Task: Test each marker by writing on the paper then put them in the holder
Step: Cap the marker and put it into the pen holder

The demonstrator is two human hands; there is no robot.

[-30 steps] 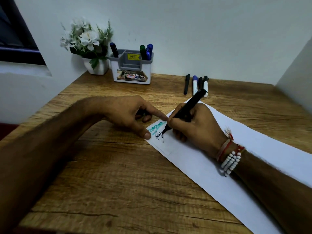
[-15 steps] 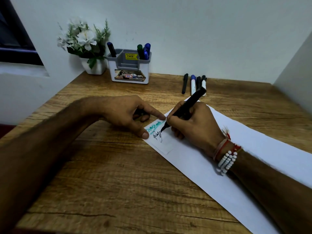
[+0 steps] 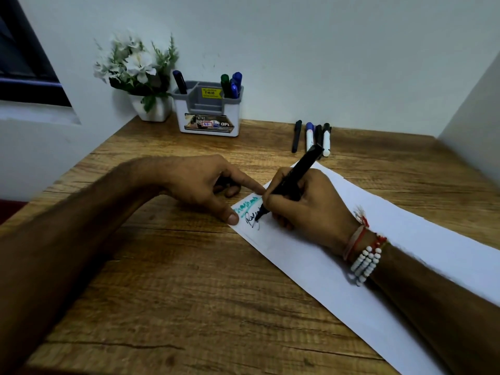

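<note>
A long white paper (image 3: 319, 269) lies slantwise on the wooden table (image 3: 176, 293). My right hand (image 3: 316, 209) grips a black marker (image 3: 300, 171), its tip on the paper beside black scribbles under a line of green writing (image 3: 247, 205). My left hand (image 3: 194, 180) presses the paper's near-left corner with thumb and index finger. Its other fingers are curled over a dark patch I cannot make out. The grey and white holder (image 3: 208, 117) stands by the back wall with blue and green markers (image 3: 230, 83) in it. Several more markers (image 3: 311, 138) lie side by side behind the paper.
A white pot of artificial flowers (image 3: 140, 69) stands left of the holder in the corner. Walls close the table at the back and right. A dark window (image 3: 24, 63) is at the upper left. Beaded bracelets (image 3: 364, 259) circle my right wrist.
The marker tip has moved a little along the black writing. My left hand has stayed on the paper's corner. The view has shifted slightly.
</note>
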